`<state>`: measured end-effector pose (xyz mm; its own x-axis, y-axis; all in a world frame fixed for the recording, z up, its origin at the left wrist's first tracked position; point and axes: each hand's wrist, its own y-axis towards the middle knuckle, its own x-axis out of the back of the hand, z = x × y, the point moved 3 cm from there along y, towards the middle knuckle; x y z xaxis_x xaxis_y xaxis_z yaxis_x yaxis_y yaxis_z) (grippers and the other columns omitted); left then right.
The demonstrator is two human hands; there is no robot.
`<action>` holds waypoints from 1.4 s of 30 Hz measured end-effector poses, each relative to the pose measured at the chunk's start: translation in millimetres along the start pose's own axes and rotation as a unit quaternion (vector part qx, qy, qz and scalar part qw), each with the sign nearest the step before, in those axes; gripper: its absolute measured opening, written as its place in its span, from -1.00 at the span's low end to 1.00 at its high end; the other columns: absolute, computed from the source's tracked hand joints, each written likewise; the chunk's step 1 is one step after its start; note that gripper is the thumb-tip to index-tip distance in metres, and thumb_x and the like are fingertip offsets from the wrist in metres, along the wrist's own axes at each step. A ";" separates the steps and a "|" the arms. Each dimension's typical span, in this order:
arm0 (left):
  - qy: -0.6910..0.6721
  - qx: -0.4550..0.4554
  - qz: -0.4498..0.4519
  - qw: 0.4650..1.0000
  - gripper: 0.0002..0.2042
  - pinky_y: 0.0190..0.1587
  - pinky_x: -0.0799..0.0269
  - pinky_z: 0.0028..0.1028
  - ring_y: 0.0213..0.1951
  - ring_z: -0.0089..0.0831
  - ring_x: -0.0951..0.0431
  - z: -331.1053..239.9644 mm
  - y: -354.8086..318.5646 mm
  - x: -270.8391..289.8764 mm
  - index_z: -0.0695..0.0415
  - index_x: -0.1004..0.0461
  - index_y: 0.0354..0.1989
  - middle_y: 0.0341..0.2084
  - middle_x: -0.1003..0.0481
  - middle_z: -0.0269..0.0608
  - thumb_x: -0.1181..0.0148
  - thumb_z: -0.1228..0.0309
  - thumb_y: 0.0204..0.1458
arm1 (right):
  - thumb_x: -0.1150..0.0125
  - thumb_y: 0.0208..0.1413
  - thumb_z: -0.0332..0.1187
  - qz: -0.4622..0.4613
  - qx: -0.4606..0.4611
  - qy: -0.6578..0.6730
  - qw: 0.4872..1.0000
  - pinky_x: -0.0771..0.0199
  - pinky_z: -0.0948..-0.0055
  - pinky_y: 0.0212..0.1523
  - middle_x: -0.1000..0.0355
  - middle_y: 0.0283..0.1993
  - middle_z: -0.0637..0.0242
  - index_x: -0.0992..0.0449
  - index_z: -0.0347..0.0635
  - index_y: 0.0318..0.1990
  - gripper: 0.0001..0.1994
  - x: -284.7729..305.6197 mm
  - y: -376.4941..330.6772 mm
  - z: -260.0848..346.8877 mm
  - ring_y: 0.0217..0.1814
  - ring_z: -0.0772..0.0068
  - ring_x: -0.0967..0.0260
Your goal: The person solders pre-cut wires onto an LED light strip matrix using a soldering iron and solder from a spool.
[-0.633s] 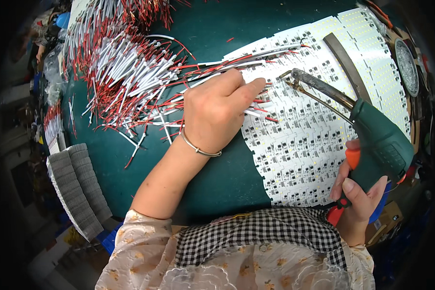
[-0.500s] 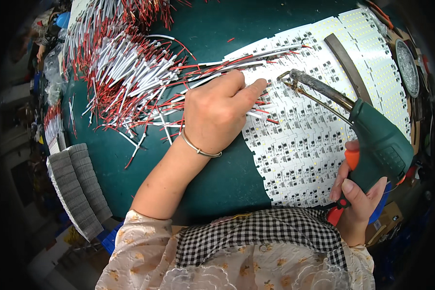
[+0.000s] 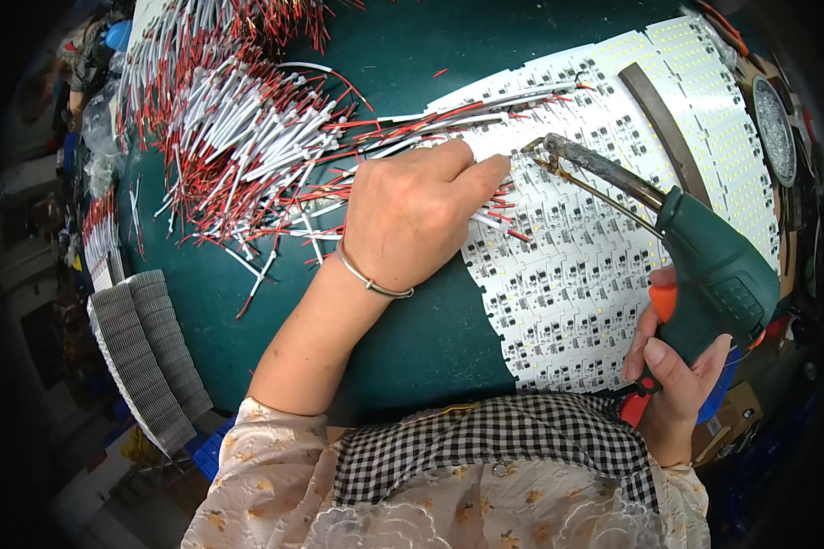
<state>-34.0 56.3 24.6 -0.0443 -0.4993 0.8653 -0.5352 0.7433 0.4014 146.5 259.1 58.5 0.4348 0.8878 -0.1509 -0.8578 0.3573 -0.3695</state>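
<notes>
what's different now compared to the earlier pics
The soldering gun and the right hand have shifted slightly left, bringing the gun's tip closer to the left hand. The left hand's thumb has edged slightly right and toward the person. Nothing was visibly taken up or let go: the right hand still holds the gun, and the wire pile lies as before.

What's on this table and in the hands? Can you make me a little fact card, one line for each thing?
Left hand: over some wires, fingertips partly hidden
Right hand: holding a soldering gun, green with a bent metal tip
Wire pile: red and white, messy, left of the circuit boards
Boards: white, with tiny black parts
Dark strip: lying on the boards
Table: dark green
</notes>
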 end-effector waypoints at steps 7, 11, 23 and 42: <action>-0.046 -0.001 -0.017 0.999 -0.56 -0.64 -0.35 -0.41 -0.61 -0.34 -0.48 3.9 -0.7 -2.6 0.03 -0.60 -0.25 -0.60 -0.44 -0.30 -0.15 0.70 -0.40 | -0.20 -0.06 -0.62 0.010 0.003 -0.016 1.000 -0.48 0.59 -0.56 -0.33 -0.01 -0.02 -0.21 -0.51 0.14 -0.45 -4.0 0.1 -3.5 -0.43 0.47 -0.38; -0.048 0.000 -0.012 0.999 -0.55 -0.64 -0.35 -0.41 -0.61 -0.34 -0.47 3.9 -1.7 -3.3 0.02 -0.60 -0.24 -0.59 -0.44 -0.30 -0.15 0.70 -0.41 | -0.28 -0.10 -0.38 -0.054 0.016 -0.052 0.997 -0.31 0.59 -0.72 -0.34 -0.44 0.11 -0.28 -0.48 -0.06 -0.52 -14.3 3.6 -4.8 -0.68 0.48 -0.30; -0.031 0.003 -0.010 0.999 -0.56 -0.64 -0.33 -0.42 -0.61 -0.35 -0.49 2.8 -5.0 -3.7 0.02 -0.60 -0.22 -0.57 -0.46 -0.31 -0.19 0.67 -0.37 | -0.16 0.02 -0.60 0.033 0.007 -0.067 0.997 -0.41 0.59 -0.55 -0.37 -0.22 0.07 -0.21 -0.48 0.15 -0.50 -7.2 0.8 -9.5 -0.49 0.49 -0.35; -0.028 -0.014 -0.046 0.998 -0.59 -0.54 -0.42 -0.41 -0.50 -0.33 -0.52 -0.8 -2.8 -6.4 0.07 -0.57 -0.25 -0.53 -0.44 -0.30 -0.20 0.68 -0.39 | -0.23 -0.04 -0.57 0.006 0.052 -0.017 0.998 -0.42 0.57 -0.63 -0.31 -0.06 -0.03 -0.19 -0.52 0.11 -0.46 0.3 -1.2 -1.9 -0.53 0.48 -0.36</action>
<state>-31.6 57.8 18.1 -0.0438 -0.5890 0.8069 -0.5147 0.7055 0.4871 148.2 258.4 57.2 0.4164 0.9009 -0.1222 -0.8872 0.3733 -0.2711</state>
